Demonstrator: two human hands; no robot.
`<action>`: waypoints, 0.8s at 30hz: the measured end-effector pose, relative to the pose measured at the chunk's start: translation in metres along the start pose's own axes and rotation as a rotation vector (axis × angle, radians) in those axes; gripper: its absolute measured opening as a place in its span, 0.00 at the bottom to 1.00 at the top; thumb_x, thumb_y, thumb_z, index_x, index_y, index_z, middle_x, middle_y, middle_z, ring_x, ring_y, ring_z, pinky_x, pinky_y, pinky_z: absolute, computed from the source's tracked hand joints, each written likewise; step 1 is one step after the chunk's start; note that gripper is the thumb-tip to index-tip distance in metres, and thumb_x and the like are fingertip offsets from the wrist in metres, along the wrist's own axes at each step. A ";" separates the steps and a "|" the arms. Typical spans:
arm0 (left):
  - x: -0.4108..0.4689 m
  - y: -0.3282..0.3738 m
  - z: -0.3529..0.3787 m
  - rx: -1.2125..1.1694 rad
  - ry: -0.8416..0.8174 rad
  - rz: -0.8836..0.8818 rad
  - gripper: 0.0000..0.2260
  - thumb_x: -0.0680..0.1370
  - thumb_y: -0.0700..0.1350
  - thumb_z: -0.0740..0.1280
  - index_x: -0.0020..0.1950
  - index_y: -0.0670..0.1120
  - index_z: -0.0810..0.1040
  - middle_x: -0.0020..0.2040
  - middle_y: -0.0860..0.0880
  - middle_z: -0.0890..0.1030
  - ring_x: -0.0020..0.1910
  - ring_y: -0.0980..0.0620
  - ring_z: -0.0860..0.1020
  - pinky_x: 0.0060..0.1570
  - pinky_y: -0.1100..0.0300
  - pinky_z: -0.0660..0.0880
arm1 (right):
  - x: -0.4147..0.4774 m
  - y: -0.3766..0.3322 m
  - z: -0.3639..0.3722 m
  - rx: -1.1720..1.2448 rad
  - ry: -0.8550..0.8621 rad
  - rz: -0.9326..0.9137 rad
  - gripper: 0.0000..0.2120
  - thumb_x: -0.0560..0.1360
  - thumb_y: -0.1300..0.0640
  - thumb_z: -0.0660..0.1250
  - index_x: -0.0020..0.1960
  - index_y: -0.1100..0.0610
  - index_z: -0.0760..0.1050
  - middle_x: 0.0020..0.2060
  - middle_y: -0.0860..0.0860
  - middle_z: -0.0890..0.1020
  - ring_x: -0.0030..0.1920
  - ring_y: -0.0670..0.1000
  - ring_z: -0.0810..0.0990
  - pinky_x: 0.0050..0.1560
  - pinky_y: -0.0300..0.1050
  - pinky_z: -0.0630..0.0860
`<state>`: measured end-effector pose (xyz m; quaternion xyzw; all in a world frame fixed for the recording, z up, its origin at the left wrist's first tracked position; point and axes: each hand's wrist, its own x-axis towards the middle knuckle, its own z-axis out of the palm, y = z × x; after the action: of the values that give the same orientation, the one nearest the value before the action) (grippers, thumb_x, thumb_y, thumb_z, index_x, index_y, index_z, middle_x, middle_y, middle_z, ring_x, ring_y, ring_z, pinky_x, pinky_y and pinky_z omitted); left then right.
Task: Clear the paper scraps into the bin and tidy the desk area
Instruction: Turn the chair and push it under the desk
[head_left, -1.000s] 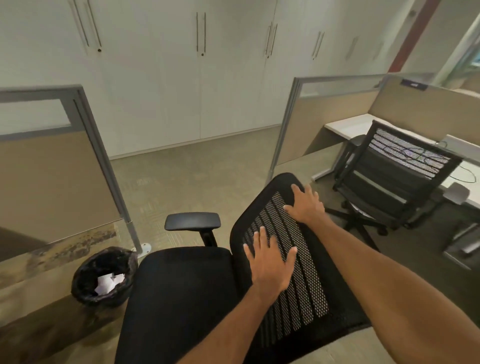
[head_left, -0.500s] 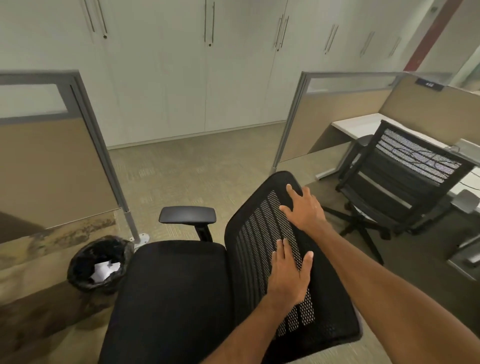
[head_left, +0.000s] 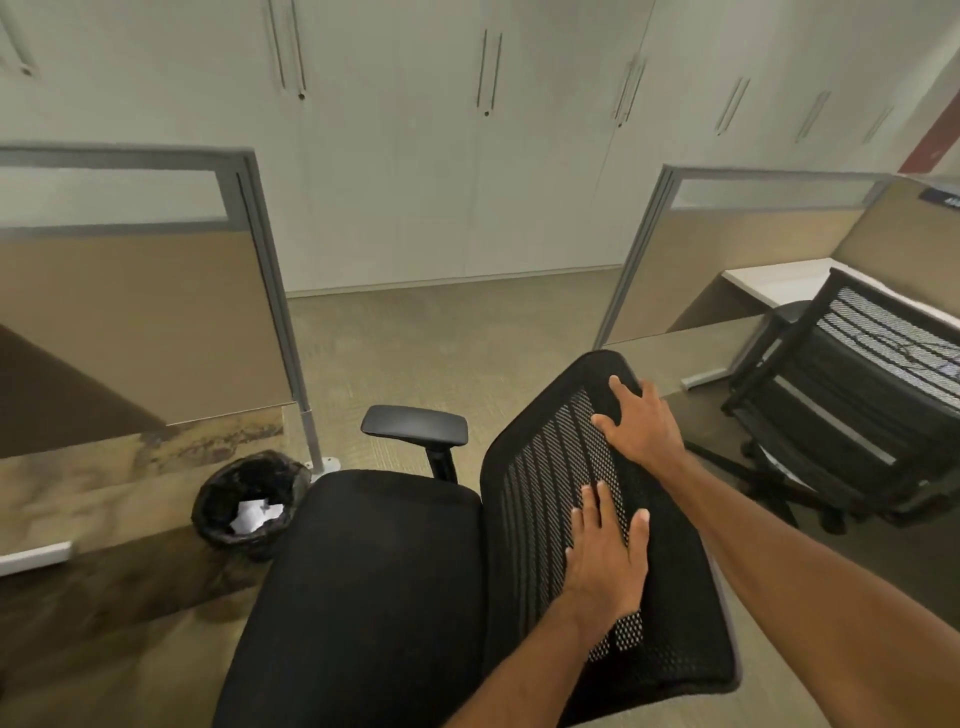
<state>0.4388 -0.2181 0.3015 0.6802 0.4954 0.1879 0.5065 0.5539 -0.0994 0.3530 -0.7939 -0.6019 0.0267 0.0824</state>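
A black mesh office chair (head_left: 363, 597) stands right in front of me, its backrest (head_left: 561, 467) turned toward me. My left hand (head_left: 605, 556) lies flat on the lower mesh with straight fingers. Higher up, my right hand (head_left: 641, 428) presses flat against the top of the backrest. Left of the chair, on the floor, sits a small bin with a black liner (head_left: 247, 506); white paper scraps (head_left: 254, 515) lie inside it.
A beige cubicle partition (head_left: 130, 312) with a grey post rises at left, above the bin. A second black chair (head_left: 852, 405) and a white desk (head_left: 769, 278) stand at right behind another partition. White cabinets line the far wall across open carpet.
The chair has swung and shifted right with both hands on its backrest. My left hand slid lower on the mesh. The view turned left, bringing the bin closer to centre.
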 end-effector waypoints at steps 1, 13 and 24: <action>0.000 0.001 0.000 -0.004 0.006 -0.002 0.31 0.81 0.61 0.46 0.78 0.48 0.40 0.79 0.48 0.41 0.78 0.48 0.40 0.76 0.44 0.45 | 0.001 0.000 0.001 0.000 0.007 -0.007 0.32 0.77 0.44 0.63 0.76 0.53 0.56 0.68 0.64 0.65 0.67 0.66 0.67 0.65 0.58 0.68; -0.006 0.039 0.010 -0.069 0.130 -0.190 0.28 0.83 0.55 0.46 0.78 0.42 0.45 0.79 0.44 0.46 0.78 0.44 0.44 0.75 0.41 0.47 | -0.001 0.007 0.003 0.011 -0.033 -0.109 0.32 0.79 0.46 0.59 0.76 0.58 0.53 0.71 0.67 0.59 0.69 0.68 0.63 0.67 0.57 0.65; -0.002 0.085 0.026 0.154 0.241 -0.343 0.45 0.74 0.63 0.65 0.77 0.41 0.44 0.78 0.41 0.52 0.75 0.36 0.54 0.71 0.36 0.58 | 0.007 0.031 -0.014 0.160 -0.105 -0.263 0.24 0.77 0.46 0.62 0.69 0.54 0.66 0.67 0.62 0.65 0.61 0.62 0.72 0.61 0.50 0.70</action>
<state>0.4988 -0.2322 0.3659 0.5954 0.6736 0.1405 0.4148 0.5876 -0.1018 0.3621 -0.6968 -0.6999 0.1048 0.1165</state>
